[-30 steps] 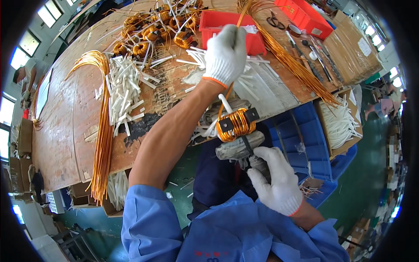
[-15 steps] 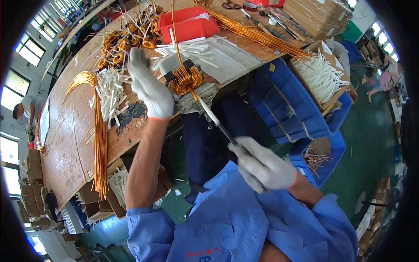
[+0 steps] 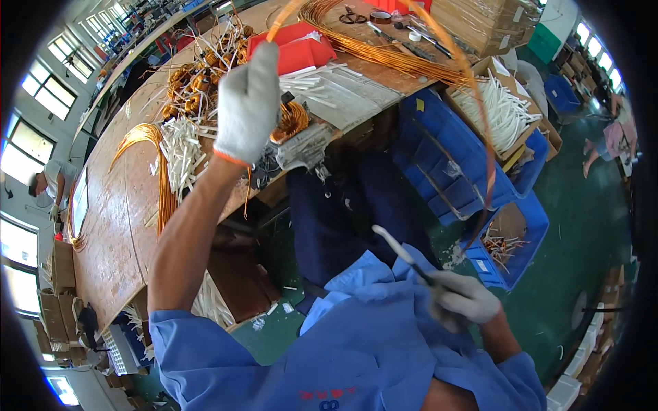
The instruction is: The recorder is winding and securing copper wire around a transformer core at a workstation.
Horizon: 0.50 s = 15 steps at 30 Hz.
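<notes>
My left hand (image 3: 250, 106), in a white glove, is raised above the table edge, closed around a copper wire (image 3: 275, 31). The wire rises from the fist and arcs out of view, and a blurred length bows down the right side. Partly hidden behind this hand is a toroidal coil (image 3: 293, 122) wound with copper wire, on a worn grey block (image 3: 305, 147) at the table edge. My gloved right hand (image 3: 466, 301) is low in front of my body, gripping a slim hand tool (image 3: 401, 252) with a pale tip and dark shaft. The tool is apart from the coil.
Finished coils (image 3: 199, 85), white sleeve pieces (image 3: 181, 147) and copper wire bundles (image 3: 384, 51) lie on the table (image 3: 113, 205). A red bin (image 3: 305, 55) stands at the back. To the right are blue crates (image 3: 439, 154) and a carton of white tubes (image 3: 493, 113). Another person (image 3: 58, 181) works far left.
My left hand has risen and closed on the wire, which now loops wide to the right. My right hand has drawn the tool down and right, away from the coil.
</notes>
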{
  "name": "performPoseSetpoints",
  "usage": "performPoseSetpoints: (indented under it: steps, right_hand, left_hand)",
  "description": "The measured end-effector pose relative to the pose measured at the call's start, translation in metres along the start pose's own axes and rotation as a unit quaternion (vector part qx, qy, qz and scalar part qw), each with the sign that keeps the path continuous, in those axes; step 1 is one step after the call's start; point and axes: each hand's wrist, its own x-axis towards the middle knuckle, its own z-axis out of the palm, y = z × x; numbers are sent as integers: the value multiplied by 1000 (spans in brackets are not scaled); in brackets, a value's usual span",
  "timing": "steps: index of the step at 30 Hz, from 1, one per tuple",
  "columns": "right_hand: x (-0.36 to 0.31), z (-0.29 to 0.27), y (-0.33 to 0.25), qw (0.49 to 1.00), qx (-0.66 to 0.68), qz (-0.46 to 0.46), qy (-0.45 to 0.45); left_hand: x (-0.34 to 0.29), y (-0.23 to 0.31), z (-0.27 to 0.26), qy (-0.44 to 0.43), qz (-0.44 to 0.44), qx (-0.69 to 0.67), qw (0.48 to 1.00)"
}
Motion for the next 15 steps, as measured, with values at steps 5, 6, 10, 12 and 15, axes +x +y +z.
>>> performPoseSetpoints:
  steps: [5, 6, 10, 12, 15]
  right_hand:
    - [147, 54, -84, 1000, -7, 2, -2]
    - [170, 66, -93, 999, 30, -22, 0]
    - [238, 74, -107, 986, 104, -123, 37]
    - [250, 65, -114, 989, 76, -123, 12]
    - [218, 48, -93, 992, 62, -107, 8]
  left_hand:
    - [80, -42, -8, 64, -149, -159, 974]
    - [86, -63, -22, 70, -159, -189, 967]
    - [99, -103, -3, 103, -234, -288, 923]
    - [95, -124, -1, 98, -226, -300, 921]
    - [89, -112, -3, -37, -277, -187, 942]
